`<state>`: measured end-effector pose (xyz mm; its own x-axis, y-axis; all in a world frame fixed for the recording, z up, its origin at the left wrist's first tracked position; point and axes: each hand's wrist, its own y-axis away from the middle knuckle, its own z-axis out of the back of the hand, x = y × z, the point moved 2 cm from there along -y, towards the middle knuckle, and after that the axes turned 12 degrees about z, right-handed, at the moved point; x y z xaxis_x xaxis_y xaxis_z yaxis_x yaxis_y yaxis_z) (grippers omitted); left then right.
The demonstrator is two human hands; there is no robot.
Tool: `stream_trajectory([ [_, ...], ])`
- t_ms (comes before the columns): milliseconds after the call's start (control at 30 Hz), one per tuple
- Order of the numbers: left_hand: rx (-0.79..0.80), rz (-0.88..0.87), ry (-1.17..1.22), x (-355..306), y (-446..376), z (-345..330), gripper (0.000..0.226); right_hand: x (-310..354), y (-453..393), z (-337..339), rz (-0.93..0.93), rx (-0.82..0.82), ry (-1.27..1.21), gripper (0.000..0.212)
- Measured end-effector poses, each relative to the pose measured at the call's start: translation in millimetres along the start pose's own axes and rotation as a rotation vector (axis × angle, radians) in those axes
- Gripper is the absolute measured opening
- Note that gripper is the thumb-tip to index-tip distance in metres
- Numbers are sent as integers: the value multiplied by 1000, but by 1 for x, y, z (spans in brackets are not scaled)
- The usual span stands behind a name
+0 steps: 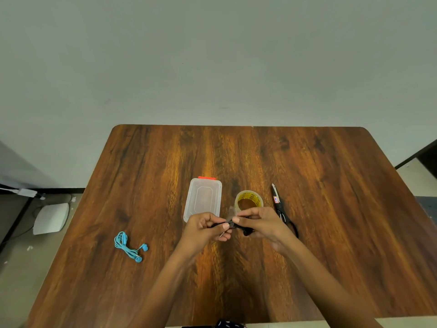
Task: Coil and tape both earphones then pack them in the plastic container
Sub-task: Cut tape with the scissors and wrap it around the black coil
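Note:
Both hands meet above the middle of the table, pinching a bundled black earphone (236, 226). My left hand (208, 227) grips its left end and my right hand (259, 221) grips its right end; a small clear piece of tape shows at the fingertips. Most of the black cable is hidden by the fingers. A blue earphone (127, 246) lies loosely coiled on the table at the left, untouched. The clear plastic container (203, 198), lid on with a red clip, lies just beyond my left hand.
A roll of clear tape (248, 200) stands right of the container. Black scissors (279, 207) lie right of the roll, partly under my right hand. The wooden table (331, 209) ends at a wall behind. A white device (50, 217) sits on the floor at left.

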<state>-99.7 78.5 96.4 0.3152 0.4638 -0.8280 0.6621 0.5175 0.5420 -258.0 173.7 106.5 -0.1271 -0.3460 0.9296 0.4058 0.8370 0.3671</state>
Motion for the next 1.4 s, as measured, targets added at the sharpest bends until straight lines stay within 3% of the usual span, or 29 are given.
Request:
stream_trajectory([
  [67, 4, 21, 55, 0, 1, -2, 11, -3, 1, 1, 35, -79, -40, 36],
  [167, 0, 57, 113, -1, 0, -3, 8, -7, 4, 0, 119, -105, -52, 30],
  [333, 31, 80, 76, -4, 0, -3, 9, 0, 6, 6, 266, -3, 74, 35],
  [433, 38, 91, 56, -4, 1, -2, 10, 5, 3, 8, 395, 75, 178, 24],
  [500, 41, 111, 75, -6, 0, -2, 11, 2, 3, 8, 446, 134, 187, 34],
  [567, 49, 138, 96, -7, 0, -1, 9, 0, 5, 7, 497, 148, 215, 43],
  [667, 68, 172, 117, -7, 0, -1, 7, -2, 7, 3, 570, 112, 219, 39],
  [967, 138, 234, 113, -10, 2, 0, 14, -4, 7, 6, 622, 34, 203, 21],
  [1167, 124, 126, -88, -13, 3, -1, 24, -15, 5, 3, 659, -42, 220, 14],
  [1400, 17, -15, -297, -14, 1, -8, 12, -17, 6, 2, 559, -18, 89, 13],
])
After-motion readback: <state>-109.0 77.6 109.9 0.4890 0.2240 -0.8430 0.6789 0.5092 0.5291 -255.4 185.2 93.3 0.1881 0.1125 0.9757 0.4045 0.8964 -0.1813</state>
